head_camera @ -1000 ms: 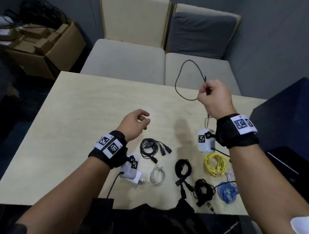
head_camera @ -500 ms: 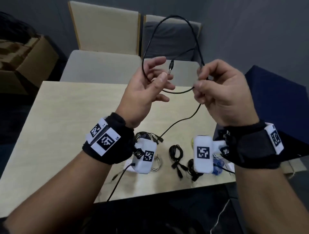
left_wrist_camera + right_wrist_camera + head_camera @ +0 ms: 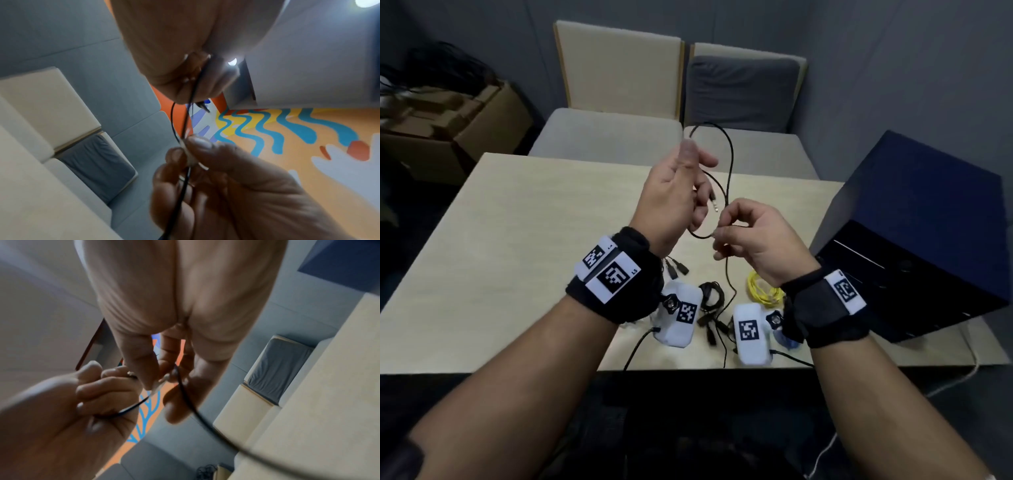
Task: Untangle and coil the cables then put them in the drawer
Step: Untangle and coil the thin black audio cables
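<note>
A thin black cable (image 3: 730,154) with a metal jack plug (image 3: 714,205) is held up over the table. My left hand (image 3: 700,192) has its fingers curled round the cable near the plug. Just below and to the right, my right hand (image 3: 719,233) pinches the same cable between thumb and fingers. A narrow loop stands above both hands, and the free end hangs down onto the table and past its front edge. In the left wrist view the cable (image 3: 186,123) runs from the left fingers into the right hand (image 3: 197,155). The right wrist view shows the cable (image 3: 185,395) too.
Several coiled cables lie near the wooden table's (image 3: 517,260) front edge: a yellow one (image 3: 763,291), black ones (image 3: 710,293) and a blue one (image 3: 786,340). A dark blue drawer cabinet (image 3: 914,222) stands at the right. Two chairs (image 3: 613,137) face the far side, and a cardboard box (image 3: 448,130) sits at the left.
My right hand has dropped below the left one and slid along the cable. The loop above the hands has become narrower. The plug now hangs down by the left fingers.
</note>
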